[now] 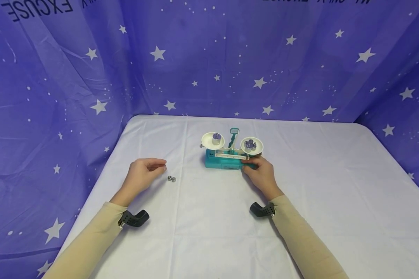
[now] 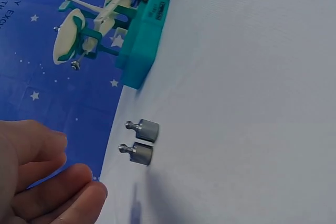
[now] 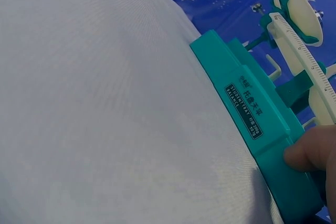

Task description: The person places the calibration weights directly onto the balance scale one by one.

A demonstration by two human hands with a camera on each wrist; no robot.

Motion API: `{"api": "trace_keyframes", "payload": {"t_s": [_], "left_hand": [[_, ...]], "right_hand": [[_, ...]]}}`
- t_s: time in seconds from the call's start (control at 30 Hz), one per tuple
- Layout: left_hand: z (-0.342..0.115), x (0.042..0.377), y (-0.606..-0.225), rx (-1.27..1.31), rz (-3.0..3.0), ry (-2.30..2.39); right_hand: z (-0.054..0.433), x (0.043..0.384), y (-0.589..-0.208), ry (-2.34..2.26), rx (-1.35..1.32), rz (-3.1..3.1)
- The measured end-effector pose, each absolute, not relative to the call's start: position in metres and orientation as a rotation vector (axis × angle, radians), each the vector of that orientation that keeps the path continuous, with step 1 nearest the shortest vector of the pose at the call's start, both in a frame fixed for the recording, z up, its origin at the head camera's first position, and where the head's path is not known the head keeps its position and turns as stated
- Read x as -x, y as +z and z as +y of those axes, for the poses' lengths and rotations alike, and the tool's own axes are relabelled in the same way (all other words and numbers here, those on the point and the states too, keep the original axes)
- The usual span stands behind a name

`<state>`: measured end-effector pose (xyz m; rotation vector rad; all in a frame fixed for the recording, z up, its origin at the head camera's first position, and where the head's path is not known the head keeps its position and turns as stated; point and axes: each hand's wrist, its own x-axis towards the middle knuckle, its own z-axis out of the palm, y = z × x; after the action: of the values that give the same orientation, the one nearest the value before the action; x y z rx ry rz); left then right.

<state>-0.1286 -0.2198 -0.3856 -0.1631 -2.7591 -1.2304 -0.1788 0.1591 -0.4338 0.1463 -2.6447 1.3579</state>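
A teal tray balance (image 1: 214, 162) stands on the table with two white pans. One large metal weight (image 1: 216, 139) sits in its left pan (image 1: 207, 142); several smaller weights (image 1: 250, 145) crowd the right pan (image 1: 260, 149). My right hand (image 1: 261, 175) grips the right end of the base, the thumb (image 3: 302, 153) against its front face. Two small knobbed weights (image 2: 143, 129) stand side by side on the cloth. Just to their left, my left hand (image 1: 143, 173) hovers with loosely bent fingers (image 2: 79, 182), holding nothing and apart from the weights.
A white cloth (image 1: 209, 217) covers the table. Behind and to the sides hangs a purple-blue curtain (image 1: 195, 58) with white stars. Black curved wrist mounts (image 1: 136, 219) stick out from both sleeves.
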Motion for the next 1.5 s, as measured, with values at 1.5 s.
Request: {"api": "trace_keyframes", "payload": {"t_s": [1.5], "left_hand": [[-0.203,0.124,-0.408,0.506,-2.818,-0.817]], "right_hand": [[0.159,0.178,-0.433,1.336,-0.161,-2.649]]}}
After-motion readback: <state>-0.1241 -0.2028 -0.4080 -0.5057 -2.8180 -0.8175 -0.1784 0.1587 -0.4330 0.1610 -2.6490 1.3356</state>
